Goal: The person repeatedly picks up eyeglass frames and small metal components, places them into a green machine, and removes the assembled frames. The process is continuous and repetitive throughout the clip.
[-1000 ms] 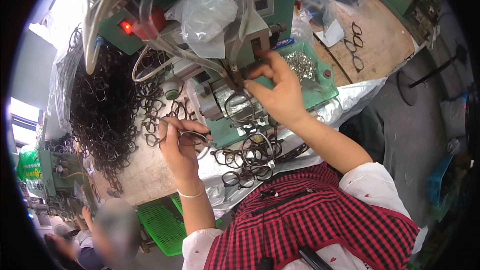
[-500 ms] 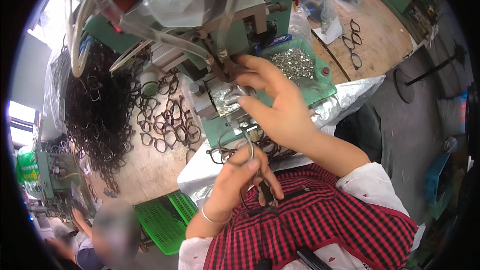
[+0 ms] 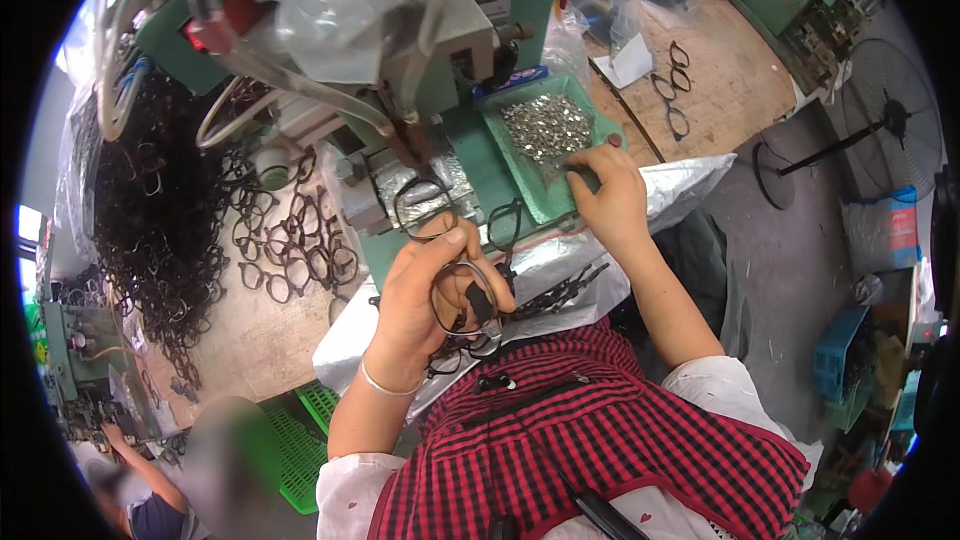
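My left hand (image 3: 408, 285) is closed around a dark eyeglass frame (image 3: 418, 233) in front of the machine. One rim stands up by the foil-covered work plate (image 3: 450, 190), below the machine's pressing head (image 3: 408, 145); the other rim hangs across my fingers. My right hand (image 3: 612, 198) is at the right corner of a green tray (image 3: 541, 202), fingers bent and thumb close to the index finger. Whatever may be between those fingertips is too small to make out. Small shiny metal parts (image 3: 545, 127) lie heaped in the tray.
Dark eyeglass frames (image 3: 290, 255) lie scattered on the table left of the machine, beside a tall tangled pile (image 3: 160, 220). More frames (image 3: 560, 290) rest on silver foil near my apron. Clear hoses (image 3: 330, 90) hang before the machine. A person's arm (image 3: 145, 465) shows at lower left.
My right hand has left the work plate and moved right to the tray. My left hand has risen toward the plate, turning the eyeglass frame up. The view has shifted somewhat.
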Demonstrator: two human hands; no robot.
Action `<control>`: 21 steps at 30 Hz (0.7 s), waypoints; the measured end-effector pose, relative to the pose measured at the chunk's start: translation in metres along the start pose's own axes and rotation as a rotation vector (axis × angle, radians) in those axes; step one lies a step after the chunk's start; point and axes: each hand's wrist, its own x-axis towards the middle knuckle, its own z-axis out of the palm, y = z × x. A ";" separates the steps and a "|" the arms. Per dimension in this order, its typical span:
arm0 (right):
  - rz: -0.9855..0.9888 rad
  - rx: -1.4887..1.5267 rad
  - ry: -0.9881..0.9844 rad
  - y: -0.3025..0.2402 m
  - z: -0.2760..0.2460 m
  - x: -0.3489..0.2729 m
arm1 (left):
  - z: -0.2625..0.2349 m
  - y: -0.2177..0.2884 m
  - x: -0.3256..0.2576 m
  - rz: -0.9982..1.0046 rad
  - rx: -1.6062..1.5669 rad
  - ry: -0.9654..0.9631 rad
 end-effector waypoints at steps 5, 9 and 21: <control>-0.066 -0.162 -0.003 -0.011 0.023 0.010 | -0.030 -0.025 -0.024 -0.125 -0.151 -0.136; -0.088 -0.099 0.104 -0.006 0.033 0.001 | -0.040 -0.028 -0.080 0.129 0.207 0.048; 0.233 0.505 0.042 -0.027 0.030 0.029 | -0.275 0.048 -0.117 0.340 1.994 1.141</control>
